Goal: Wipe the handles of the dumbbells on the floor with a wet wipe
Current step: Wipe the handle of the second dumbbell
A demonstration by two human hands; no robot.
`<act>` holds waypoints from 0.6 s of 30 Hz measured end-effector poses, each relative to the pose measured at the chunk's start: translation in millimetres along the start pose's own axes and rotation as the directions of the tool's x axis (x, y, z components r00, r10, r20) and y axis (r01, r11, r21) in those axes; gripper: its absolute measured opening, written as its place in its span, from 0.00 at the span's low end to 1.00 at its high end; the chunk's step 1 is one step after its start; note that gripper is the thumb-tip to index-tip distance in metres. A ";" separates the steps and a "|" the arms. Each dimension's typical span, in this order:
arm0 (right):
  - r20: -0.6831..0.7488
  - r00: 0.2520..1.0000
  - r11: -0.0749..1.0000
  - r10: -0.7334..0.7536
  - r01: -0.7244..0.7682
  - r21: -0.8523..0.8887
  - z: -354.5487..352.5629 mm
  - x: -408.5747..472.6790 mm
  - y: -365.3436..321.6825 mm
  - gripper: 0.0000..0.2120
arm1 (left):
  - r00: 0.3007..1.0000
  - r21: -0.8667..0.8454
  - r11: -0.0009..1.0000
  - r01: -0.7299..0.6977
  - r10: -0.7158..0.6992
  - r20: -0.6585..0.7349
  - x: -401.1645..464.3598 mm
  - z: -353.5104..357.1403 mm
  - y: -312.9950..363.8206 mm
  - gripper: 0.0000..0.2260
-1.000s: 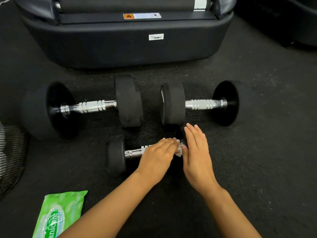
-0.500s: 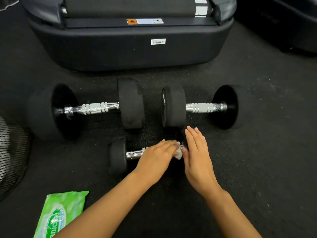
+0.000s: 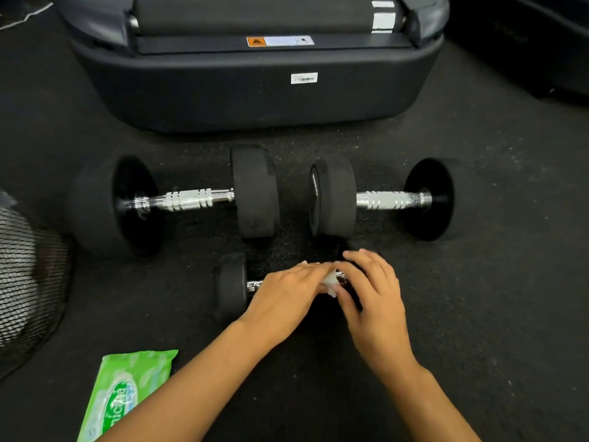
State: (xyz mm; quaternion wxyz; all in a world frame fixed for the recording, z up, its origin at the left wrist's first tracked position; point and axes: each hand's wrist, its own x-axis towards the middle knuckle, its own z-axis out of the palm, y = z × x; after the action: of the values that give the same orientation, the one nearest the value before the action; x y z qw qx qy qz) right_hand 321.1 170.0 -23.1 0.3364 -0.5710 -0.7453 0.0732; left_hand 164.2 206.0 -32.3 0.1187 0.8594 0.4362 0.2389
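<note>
Since a moment ago my right hand [image 3: 373, 301] has curled: its fingers, flat and straight before, now bend over the near end weight of the small dumbbell [image 3: 231, 287], and the thumb reaches toward the wet wipe [image 3: 330, 282]. My left hand [image 3: 287, 295] stays on the handle, its grip closed around the white wipe, pressing it onto the chrome bar. Whether my right grip actually pinches the wipe or the weight I cannot tell; the fingers are bent and touching there. The small dumbbell lies on the floor [image 3: 478, 314] at the centre, crosswise in front of me. At 11 o'clock from it lies the large left dumbbell [image 3: 185, 199], at 1 o'clock the large right dumbbell [image 3: 392, 199], both bare. Beyond them at 12 o'clock sits a dark machine base [image 3: 255, 90]. At 7 o'clock lies the green wipes pack [image 3: 127, 390], and at 9 o'clock a black mesh guard [image 3: 28, 275].
</note>
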 end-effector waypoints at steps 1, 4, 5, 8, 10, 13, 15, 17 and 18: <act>-0.013 1.000 1.000 -0.006 0.006 -0.014 1.5 -1.6 -7.4 0.14 | 1.000 -0.010 1.000 0.024 -0.024 -0.013 -1.5 -8.1 3.1 0.20; -0.002 0.997 0.995 0.076 -0.076 0.065 6.7 1.8 -27.3 0.12 | 0.998 -0.035 0.998 0.058 -0.059 -0.033 -9.2 -29.6 4.2 0.27; -0.004 0.996 0.988 0.093 -0.092 0.125 7.6 4.2 -31.4 0.10 | 0.998 -0.023 0.999 0.048 -0.049 -0.045 -12.2 -35.8 3.6 0.29; -0.046 0.992 0.971 0.119 -0.106 0.212 9.4 7.4 -40.3 0.07 | 0.997 0.046 0.998 0.052 -0.049 -0.058 -23.9 -51.8 -0.5 0.29; -0.047 0.987 0.974 0.155 -0.145 0.174 12.7 8.7 -40.4 0.11 | 0.995 0.144 0.985 0.091 -0.085 -0.046 -36.2 -59.3 -9.6 0.28; 0.094 0.979 0.983 0.183 -0.185 0.017 26.2 4.1 -34.6 0.15 | 0.974 0.211 0.951 0.227 -0.226 -0.028 -59.3 -61.6 -25.4 0.30; 0.150 0.954 0.965 0.260 -0.261 -0.013 32.3 1.1 -32.8 0.08 | 0.956 0.172 0.941 0.292 -0.295 -0.010 -68.0 -57.7 -29.5 0.31; 0.115 0.966 0.971 0.230 -0.221 -0.089 36.3 0.5 -33.4 0.06 | 0.947 0.133 0.939 0.317 -0.320 0.004 -70.9 -53.7 -30.8 0.32; 0.099 0.973 0.975 0.208 -0.198 -0.104 39.3 1.2 -33.4 0.08 | 0.947 0.119 0.941 0.318 -0.322 0.017 -71.5 -52.6 -31.7 0.33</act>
State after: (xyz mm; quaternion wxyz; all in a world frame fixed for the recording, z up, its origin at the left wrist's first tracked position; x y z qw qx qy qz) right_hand 271.2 170.6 -36.1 0.2586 -0.6545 -0.7028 0.1037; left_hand 79.1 166.9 -22.2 0.1142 0.7867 0.5808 0.1754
